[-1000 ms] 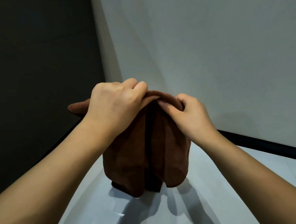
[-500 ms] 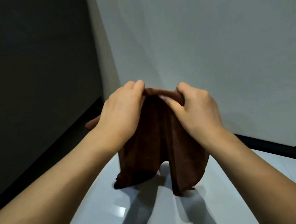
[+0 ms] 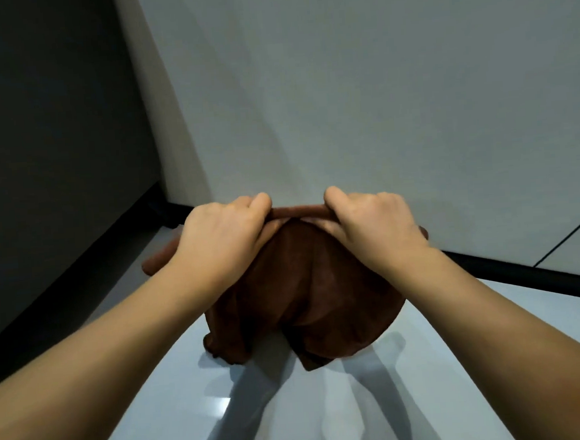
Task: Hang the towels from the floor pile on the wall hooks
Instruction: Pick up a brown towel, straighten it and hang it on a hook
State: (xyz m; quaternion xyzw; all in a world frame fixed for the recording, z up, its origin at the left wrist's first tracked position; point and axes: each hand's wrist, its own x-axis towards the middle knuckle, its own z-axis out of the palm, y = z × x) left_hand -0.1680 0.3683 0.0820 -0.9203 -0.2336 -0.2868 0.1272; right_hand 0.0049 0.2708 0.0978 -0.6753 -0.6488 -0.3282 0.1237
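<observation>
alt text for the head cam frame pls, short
Two bare hands hold a brown towel by its top edge, left hand and right hand each pinching it with a short taut strip between them, the rest hanging above a pale glossy floor. Behind is a plain white wall; no hook is visible.

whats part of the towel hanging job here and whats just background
Part of the job:
- brown towel, hanging between the hands
- left hand, gripping its top edge
- right hand, gripping the same edge

Just there:
- white wall
- dark wall
- black baseboard
- glossy floor

No hooks or floor pile in view.
</observation>
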